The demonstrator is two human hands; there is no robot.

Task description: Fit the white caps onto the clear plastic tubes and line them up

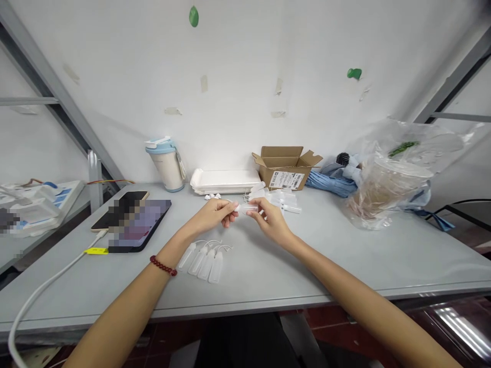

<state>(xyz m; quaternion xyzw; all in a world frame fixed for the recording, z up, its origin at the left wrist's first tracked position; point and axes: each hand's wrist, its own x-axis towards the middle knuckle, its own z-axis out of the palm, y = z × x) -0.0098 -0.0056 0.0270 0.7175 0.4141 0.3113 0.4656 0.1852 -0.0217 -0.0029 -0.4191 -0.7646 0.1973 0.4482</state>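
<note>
Over the middle of the table, both hands hold one small clear plastic tube-like piece with a whitish left end. My left hand pinches that whitish end, its fingers curled. Thumb and fingers of my right hand close on the clear body. Several flat translucent tags with thin white cords lie side by side below my left hand. Behind my right hand is a loose pile of similar clear pieces. A few small white pieces sit behind my left hand.
A stack of white trays, an open cardboard box and a cream tumbler stand along the wall. Left lie a phone and a tablet with a white cable. Right are blue fabric and a plastic bag.
</note>
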